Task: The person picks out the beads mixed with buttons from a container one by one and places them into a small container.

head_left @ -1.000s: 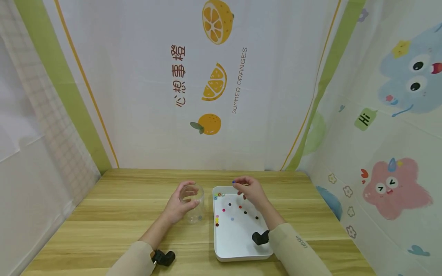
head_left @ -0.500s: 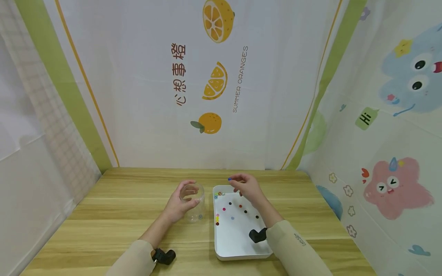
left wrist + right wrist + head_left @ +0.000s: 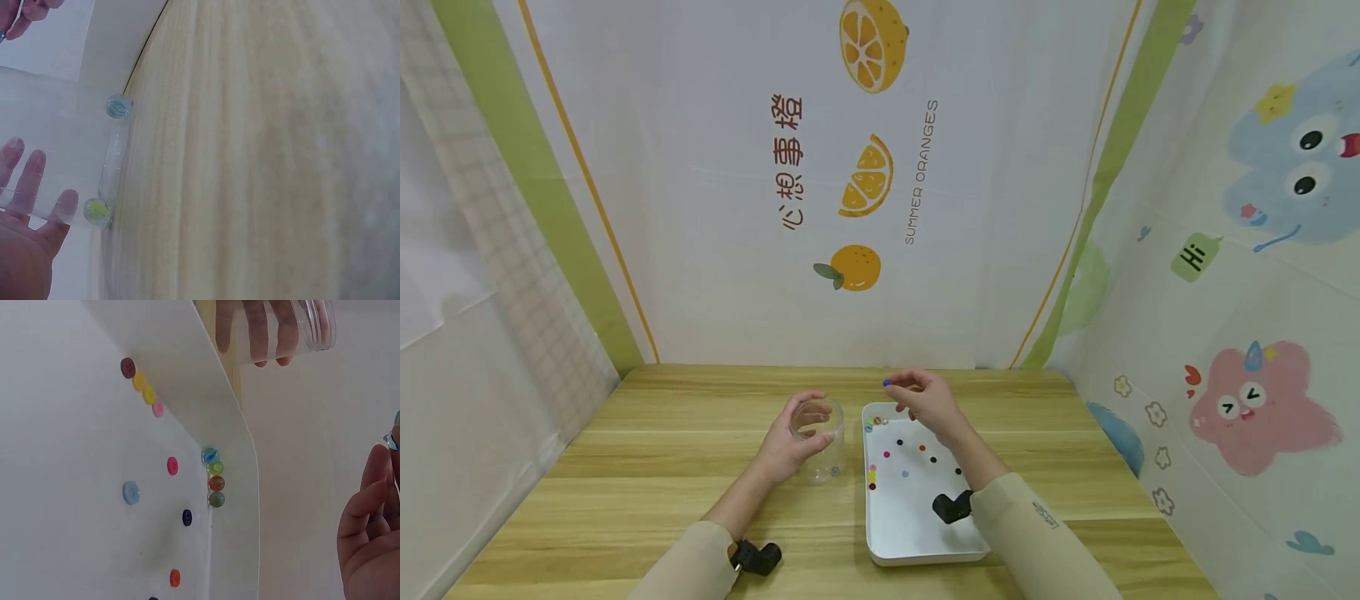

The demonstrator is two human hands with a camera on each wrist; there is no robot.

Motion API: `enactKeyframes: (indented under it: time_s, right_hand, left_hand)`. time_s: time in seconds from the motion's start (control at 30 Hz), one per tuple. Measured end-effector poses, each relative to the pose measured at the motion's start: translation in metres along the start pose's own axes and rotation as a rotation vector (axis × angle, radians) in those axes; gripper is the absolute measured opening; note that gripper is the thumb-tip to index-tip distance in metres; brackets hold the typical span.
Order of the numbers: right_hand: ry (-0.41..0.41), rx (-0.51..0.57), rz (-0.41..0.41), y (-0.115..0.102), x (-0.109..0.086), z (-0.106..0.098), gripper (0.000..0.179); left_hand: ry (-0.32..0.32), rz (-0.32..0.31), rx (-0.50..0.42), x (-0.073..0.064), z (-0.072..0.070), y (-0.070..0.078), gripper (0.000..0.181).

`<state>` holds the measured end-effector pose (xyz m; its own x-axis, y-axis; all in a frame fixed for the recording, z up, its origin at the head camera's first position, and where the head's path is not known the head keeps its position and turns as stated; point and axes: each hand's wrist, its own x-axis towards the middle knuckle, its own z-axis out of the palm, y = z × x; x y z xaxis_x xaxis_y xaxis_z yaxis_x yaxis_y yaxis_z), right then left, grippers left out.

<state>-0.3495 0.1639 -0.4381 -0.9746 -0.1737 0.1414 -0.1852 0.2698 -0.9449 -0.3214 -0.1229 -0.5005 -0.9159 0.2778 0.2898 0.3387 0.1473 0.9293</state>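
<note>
A clear plastic jar stands upright on the table, mouth up, and my left hand grips it from the left side. Two glass marbles lie at its bottom in the left wrist view, a bluish marble and a yellow-green marble. My right hand pinches a blue marble between thumb and fingertips, above the far end of the white tray and to the right of the jar. In the right wrist view, that marble is partly cut off by the frame edge.
Several marbles line the tray's far left corner. Loose buttons lie across its floor, among them a pink-red button, a light blue button and an orange-red button. The wooden table meets printed curtains at the back.
My right hand has moved left and slightly farther away, carrying the blue marble closer to the jar. The left hand and jar have stayed in place.
</note>
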Motion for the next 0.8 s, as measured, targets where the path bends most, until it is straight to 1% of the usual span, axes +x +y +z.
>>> enactKeyframes:
  time_s: [0.27, 0.4, 0.6, 0.8]
  right_hand:
    - [-0.037, 0.024, -0.025, -0.016, 0.001, 0.01, 0.024]
    - [-0.059, 0.037, -0.056, -0.023, 0.001, 0.016, 0.023]
    - [-0.081, 0.05, -0.105, -0.03, 0.002, 0.027, 0.023]
    - [-0.118, 0.062, -0.119, -0.033, 0.004, 0.039, 0.022]
  left_hand:
    - [0.004, 0.002, -0.008, 0.0, 0.0, 0.0, 0.072]
    - [0.004, 0.004, -0.007, 0.0, -0.001, 0.001, 0.071]
    - [0.005, -0.002, -0.013, 0.0, -0.001, 0.001, 0.07]
    - [0.004, -0.008, -0.023, 0.0, -0.001, 0.001, 0.069]
